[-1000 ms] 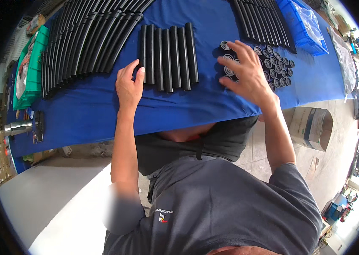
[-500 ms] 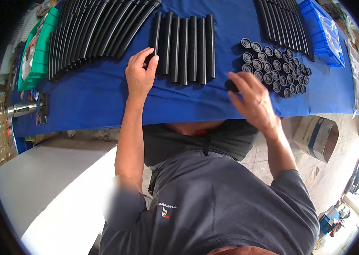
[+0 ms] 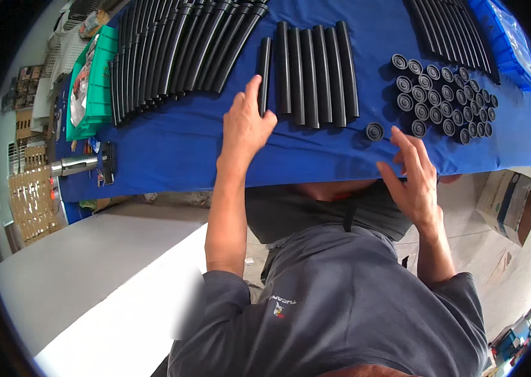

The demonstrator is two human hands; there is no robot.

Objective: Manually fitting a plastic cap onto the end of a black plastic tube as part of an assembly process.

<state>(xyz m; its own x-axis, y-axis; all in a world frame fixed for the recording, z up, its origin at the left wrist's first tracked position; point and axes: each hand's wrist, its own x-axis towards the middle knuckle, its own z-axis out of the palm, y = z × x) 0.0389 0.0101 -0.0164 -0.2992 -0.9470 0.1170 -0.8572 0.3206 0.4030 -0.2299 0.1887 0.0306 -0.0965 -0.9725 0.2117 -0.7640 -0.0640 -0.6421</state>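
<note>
My left hand (image 3: pixel 244 127) is closed round the near end of a slim black tube (image 3: pixel 265 69), its index finger lying along the tube's side. That tube sits left of a row of several black tubes (image 3: pixel 319 75) on the blue cloth. On the cloth right of centre, a round black cap (image 3: pixel 374 131) with a ringed face lies apart from the others. My right hand (image 3: pixel 413 176), open with fingers spread, hovers just right of this cap and holds nothing. Beyond it, several similar caps (image 3: pixel 433 97) stand grouped together.
Many longer black tubes (image 3: pixel 177 56) fan out at the far left, beside a green bin (image 3: pixel 99 81). More tubes (image 3: pixel 450 31) lie at the far right near a blue crate (image 3: pixel 510 44). A metal cylinder tool (image 3: pixel 77 166) rests at the left edge. A cardboard box (image 3: pixel 509 204) stands on the floor.
My right hand has let go of the black cap and drawn back to the right. My left hand has taken hold of the leftmost tube, which has slid slightly towards me. The view has shifted.
</note>
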